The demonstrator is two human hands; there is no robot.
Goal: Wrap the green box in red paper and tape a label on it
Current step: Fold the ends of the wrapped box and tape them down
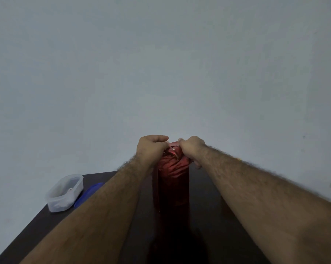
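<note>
Clear plastic tub (64, 192) at far left of dark table (37, 225), blue lid (88, 193) just right of it. Centre: tall box in red paper (173, 185) stands upright. Left hand (151, 147) fingers curled, pinching crumpled paper at top. Right hand (192, 146) likewise grips the top from the right.

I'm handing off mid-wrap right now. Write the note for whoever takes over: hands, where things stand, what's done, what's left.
Left hand: gripping the gathered red paper at the top of the upright box.
Right hand: pinching the same paper top from the other side.
Box stands upright on the dark table, fully covered in red; no green shows.
Clear container and blue lid sit at the table's left.
Done: sides wrapped.
Left: close and tape the top, tape on a label; none is in view.
</note>
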